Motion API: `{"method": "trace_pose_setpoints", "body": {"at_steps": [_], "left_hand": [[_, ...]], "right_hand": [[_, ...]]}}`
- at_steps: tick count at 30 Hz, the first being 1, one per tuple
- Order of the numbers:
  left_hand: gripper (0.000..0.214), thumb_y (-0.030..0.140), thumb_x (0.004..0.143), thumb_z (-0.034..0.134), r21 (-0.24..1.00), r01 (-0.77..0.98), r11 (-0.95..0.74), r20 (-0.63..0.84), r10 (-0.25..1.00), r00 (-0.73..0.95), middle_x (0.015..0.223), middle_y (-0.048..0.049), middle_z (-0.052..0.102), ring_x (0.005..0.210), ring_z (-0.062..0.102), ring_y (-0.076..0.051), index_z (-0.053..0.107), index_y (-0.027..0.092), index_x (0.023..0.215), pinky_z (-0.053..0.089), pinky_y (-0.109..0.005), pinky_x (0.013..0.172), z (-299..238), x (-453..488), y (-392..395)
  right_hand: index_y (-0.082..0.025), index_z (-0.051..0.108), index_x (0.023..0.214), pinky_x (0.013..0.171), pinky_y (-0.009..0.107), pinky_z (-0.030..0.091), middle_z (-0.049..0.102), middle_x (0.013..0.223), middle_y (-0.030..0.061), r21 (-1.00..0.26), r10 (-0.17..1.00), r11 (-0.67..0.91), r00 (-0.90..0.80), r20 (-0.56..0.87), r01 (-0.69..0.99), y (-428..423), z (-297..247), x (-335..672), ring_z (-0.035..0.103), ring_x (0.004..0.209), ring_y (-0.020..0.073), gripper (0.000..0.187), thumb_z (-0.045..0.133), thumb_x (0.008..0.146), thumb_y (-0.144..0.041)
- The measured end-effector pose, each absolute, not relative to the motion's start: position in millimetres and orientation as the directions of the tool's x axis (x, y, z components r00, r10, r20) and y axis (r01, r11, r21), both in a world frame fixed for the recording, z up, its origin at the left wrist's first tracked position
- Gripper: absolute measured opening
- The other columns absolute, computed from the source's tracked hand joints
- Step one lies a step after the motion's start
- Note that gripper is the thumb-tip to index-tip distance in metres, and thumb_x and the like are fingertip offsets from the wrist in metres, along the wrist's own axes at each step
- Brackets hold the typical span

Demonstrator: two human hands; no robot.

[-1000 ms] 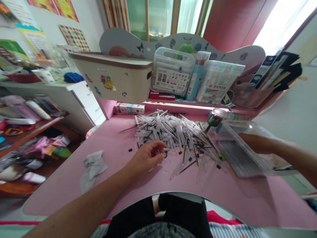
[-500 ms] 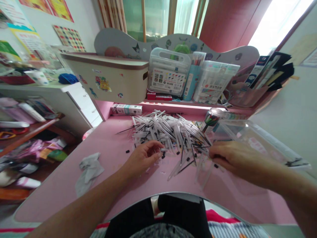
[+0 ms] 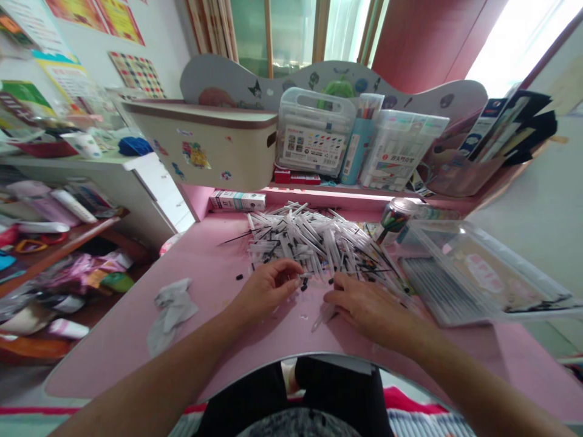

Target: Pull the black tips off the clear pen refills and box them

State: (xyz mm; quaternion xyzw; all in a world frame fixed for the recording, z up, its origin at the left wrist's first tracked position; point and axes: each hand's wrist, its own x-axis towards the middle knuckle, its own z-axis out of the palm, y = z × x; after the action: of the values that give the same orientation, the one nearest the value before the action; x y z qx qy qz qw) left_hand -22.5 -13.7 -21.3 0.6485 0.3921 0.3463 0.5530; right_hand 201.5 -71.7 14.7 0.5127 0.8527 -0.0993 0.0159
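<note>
A heap of white pen barrels mixed with thin black refills lies on the pink desk. At the heap's near edge, my left hand is curled in a pinch; whatever is at its fingertips is too small to make out. Small black caps lie right beside those fingertips. My right hand is low over the front of the heap, palm down, fingers drawn together, their contents hidden. A clear barrel sticks out under it. Another black cap lies left of the heap.
A clear plastic box stands at the right, beside a tray of grey pens. A can stands behind the heap. A crumpled white tissue lies at the left. A storage bin and marker cases fill the shelf.
My right hand has moved left from the heap's right side to its front middle, uncovering the grey pens. My left hand keeps its pinch in nearly the same place. The view has shifted slightly.
</note>
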Motion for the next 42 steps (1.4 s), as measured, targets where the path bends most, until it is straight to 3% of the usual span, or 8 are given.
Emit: {"method": "trace_pose_setpoints", "body": {"at_steps": [4, 13, 18, 21, 24, 28, 33, 42], "left_hand": [[0.019, 0.03, 0.082, 0.065, 0.981, 0.159, -0.113, 0.027, 0.886, 0.463, 0.068, 0.0029, 0.055, 0.061, 0.051, -0.012, 0.065, 0.016, 0.094, 0.04, -0.023, 0.057, -20.7, -23.9, -13.0], [0.012, 0.022, 0.082, 0.06, 0.967, 0.192, -0.169, 0.077, 0.907, 0.415, 0.071, 0.0003, 0.061, 0.066, 0.055, -0.015, 0.069, 0.018, 0.089, 0.043, -0.025, 0.062, -17.2, -20.6, -15.3], [0.016, 0.017, 0.083, 0.056, 0.947, 0.228, -0.225, 0.135, 0.927, 0.351, 0.086, -0.0027, 0.064, 0.072, 0.058, -0.016, 0.07, 0.019, 0.091, 0.046, -0.025, 0.065, -16.9, -23.2, -12.4], [0.029, 0.016, 0.08, 0.062, 0.933, 0.239, -0.27, 0.154, 0.898, 0.413, 0.098, -0.0041, 0.065, 0.075, 0.06, -0.016, 0.068, 0.021, 0.107, 0.048, -0.025, 0.065, -18.5, -23.3, -13.5], [0.047, 0.01, 0.078, 0.061, 0.89, 0.234, -0.391, 0.245, 0.844, 0.478, 0.115, -0.0075, 0.065, 0.089, 0.062, -0.019, 0.063, 0.023, 0.123, 0.05, -0.027, 0.073, -20.7, -20.0, -16.9], [0.048, 0.007, 0.077, 0.058, 0.83, 0.25, -0.498, 0.32, 0.793, 0.519, 0.12, -0.009, 0.068, 0.103, 0.063, -0.023, 0.064, 0.021, 0.123, 0.049, -0.032, 0.089, -24.2, -14.8, -19.0], [0.044, 0.008, 0.076, 0.059, 0.81, 0.292, -0.508, 0.331, 0.808, 0.487, 0.114, -0.0076, 0.073, 0.104, 0.066, -0.025, 0.068, 0.022, 0.116, 0.047, -0.036, 0.095, -25.4, -14.4, -16.8], [0.016, 0.021, 0.085, 0.062, 0.837, 0.245, -0.489, 0.339, 0.815, 0.47, 0.093, -0.0061, 0.074, 0.088, 0.066, -0.023, 0.073, 0.022, 0.095, 0.049, -0.034, 0.084, -13.7, -20.7, -18.7]], "right_hand": [[-0.02, 0.069, 0.09, 0.063, 0.027, 0.032, 0.063, 0.102, 0.0064, -0.116, 0.858, 0.485, -0.497, -0.13, 0.867, -69.2, 11.5, 188.5, 0.06, 0.079, 0.0185, 0.02, 0.051, 0.093, -0.012], [-0.019, 0.066, 0.091, 0.061, 0.025, 0.038, 0.065, 0.094, 0.0046, -0.148, 0.839, 0.544, -0.538, 0.079, 0.826, -54.6, -2.1, 177.1, 0.061, 0.074, 0.0167, 0.02, 0.052, 0.092, -0.006], [-0.017, 0.064, 0.098, 0.074, 0.027, 0.048, 0.063, 0.095, 0.0066, -0.359, 0.794, 0.603, -0.496, 0.35, 0.713, -48.1, -7.7, 175.0, 0.062, 0.084, 0.0173, 0.017, 0.049, 0.095, -0.009], [-0.018, 0.062, 0.099, 0.079, 0.029, 0.051, 0.063, 0.096, 0.0072, -0.465, 0.747, 0.653, -0.409, 0.524, 0.598, -45.9, -12.7, 172.9, 0.062, 0.088, 0.0174, 0.018, 0.048, 0.095, -0.009], [-0.019, 0.062, 0.1, 0.082, 0.03, 0.053, 0.065, 0.098, 0.0077, -0.481, 0.707, 0.688, -0.352, 0.614, 0.543, -46.5, -17.5, 167.6, 0.063, 0.091, 0.0178, 0.018, 0.048, 0.094, -0.009], [-0.02, 0.063, 0.102, 0.085, 0.03, 0.054, 0.067, 0.101, 0.0081, -0.468, 0.668, 0.725, -0.351, 0.656, 0.505, -50.4, -17.2, 159.5, 0.064, 0.096, 0.0173, 0.019, 0.048, 0.095, -0.011], [-0.019, 0.065, 0.107, 0.089, 0.032, 0.055, 0.068, 0.103, 0.01, -0.453, 0.646, 0.75, -0.389, 0.657, 0.482, -53.9, -10.5, 157.5, 0.065, 0.099, 0.0189, 0.022, 0.049, 0.094, -0.011], [-0.021, 0.054, 0.131, 0.096, 0.038, 0.054, 0.063, 0.124, 0.0133, -0.432, 0.601, 0.794, -0.447, 0.663, 0.427, -67.9, 2.3, 168.7, 0.061, 0.115, 0.0227, 0.045, 0.051, 0.088, -0.011]]}}
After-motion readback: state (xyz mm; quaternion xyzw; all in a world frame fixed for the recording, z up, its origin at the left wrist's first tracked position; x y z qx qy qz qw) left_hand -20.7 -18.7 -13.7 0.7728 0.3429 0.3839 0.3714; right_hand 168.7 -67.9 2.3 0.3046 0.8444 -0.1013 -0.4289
